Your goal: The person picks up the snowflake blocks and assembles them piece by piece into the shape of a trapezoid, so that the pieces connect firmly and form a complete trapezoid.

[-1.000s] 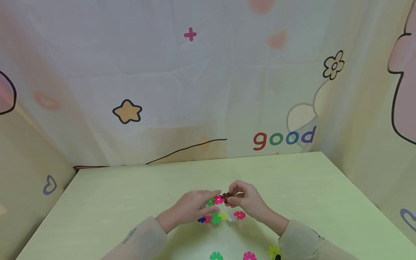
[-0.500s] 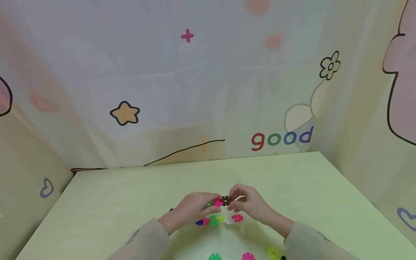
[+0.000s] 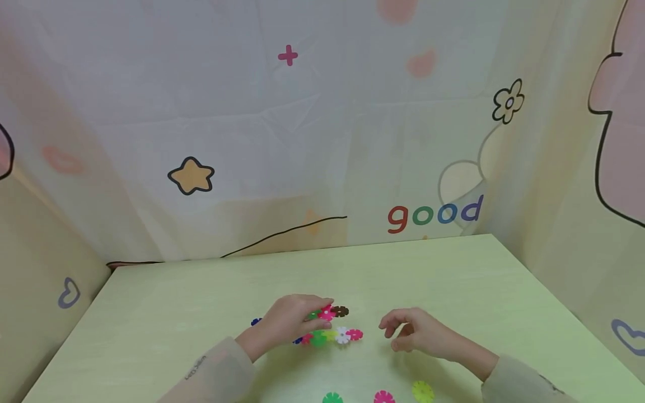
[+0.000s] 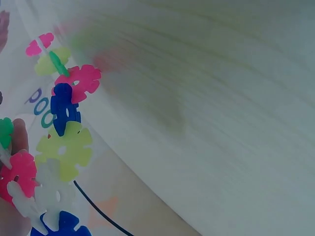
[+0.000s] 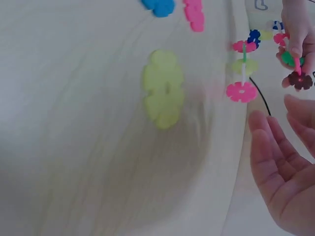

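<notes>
A chain of interlocked plastic snowflake discs hangs from my left hand [image 3: 289,319], whose fingers and thumb pinch it near a green disc [image 5: 291,59]. One end of the chain is a brown disc [image 3: 341,311] joined to a pink one [image 3: 326,313]. The other arm of the chain ends in a white disc [image 3: 343,335] and a pink disc [image 3: 355,334]. Blue, yellow and white discs [image 4: 51,189] link the two arms in the left wrist view. To the right, my right hand [image 3: 428,333] holds nothing, its fingers loosely bent, apart from the chain.
Loose discs lie on the pale table [image 3: 176,319] at the near edge: a green one [image 3: 332,398], a pink one [image 3: 384,397] and a yellow one [image 3: 423,392]. A printed cloth [image 3: 252,168] stands behind and beside the table.
My right hand has let go of the brown disc and moved right and toward me. The brown disc stays on the chain, which my left hand still holds, slightly farther left.
</notes>
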### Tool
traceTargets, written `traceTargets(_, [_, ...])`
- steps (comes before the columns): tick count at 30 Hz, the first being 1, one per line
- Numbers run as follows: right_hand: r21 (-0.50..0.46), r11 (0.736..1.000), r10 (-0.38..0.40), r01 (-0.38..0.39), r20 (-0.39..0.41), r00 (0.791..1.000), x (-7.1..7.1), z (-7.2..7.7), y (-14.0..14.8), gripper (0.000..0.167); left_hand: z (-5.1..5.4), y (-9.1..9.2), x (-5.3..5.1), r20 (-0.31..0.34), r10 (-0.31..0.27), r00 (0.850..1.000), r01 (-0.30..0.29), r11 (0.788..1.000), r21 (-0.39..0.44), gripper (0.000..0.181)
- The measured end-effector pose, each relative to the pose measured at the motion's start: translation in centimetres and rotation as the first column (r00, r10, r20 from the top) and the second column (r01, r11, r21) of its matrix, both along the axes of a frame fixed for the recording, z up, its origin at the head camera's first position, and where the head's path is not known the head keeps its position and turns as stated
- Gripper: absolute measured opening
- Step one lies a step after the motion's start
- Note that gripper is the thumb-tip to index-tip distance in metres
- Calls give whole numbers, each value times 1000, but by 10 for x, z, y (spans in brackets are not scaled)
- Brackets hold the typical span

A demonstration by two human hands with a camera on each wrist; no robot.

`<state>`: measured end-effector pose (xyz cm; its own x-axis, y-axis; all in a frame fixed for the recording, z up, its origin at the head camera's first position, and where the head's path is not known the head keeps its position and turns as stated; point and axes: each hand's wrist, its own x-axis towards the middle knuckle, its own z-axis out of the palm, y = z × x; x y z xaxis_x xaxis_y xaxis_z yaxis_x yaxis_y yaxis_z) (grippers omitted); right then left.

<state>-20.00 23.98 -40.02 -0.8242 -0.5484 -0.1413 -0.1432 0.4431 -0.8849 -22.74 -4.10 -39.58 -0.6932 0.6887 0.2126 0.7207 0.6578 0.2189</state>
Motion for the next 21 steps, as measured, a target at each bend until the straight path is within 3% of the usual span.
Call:
traceTargets(6, [71, 993, 95, -97, 30, 995, 5, -9, 17, 24, -1, -2, -2, 5, 3, 1000, -3, 1000, 6, 47])
traceTargets(15, [182, 972, 135, -147, 79, 988, 17, -19, 27, 24, -1, -4, -3, 5, 5, 1000, -5, 1000, 12, 46])
traceTargets(21, [315, 927, 222, -204, -22, 975, 23, -21, 31, 30, 0, -4, -3, 16, 14, 1000, -14, 1000, 3, 46])
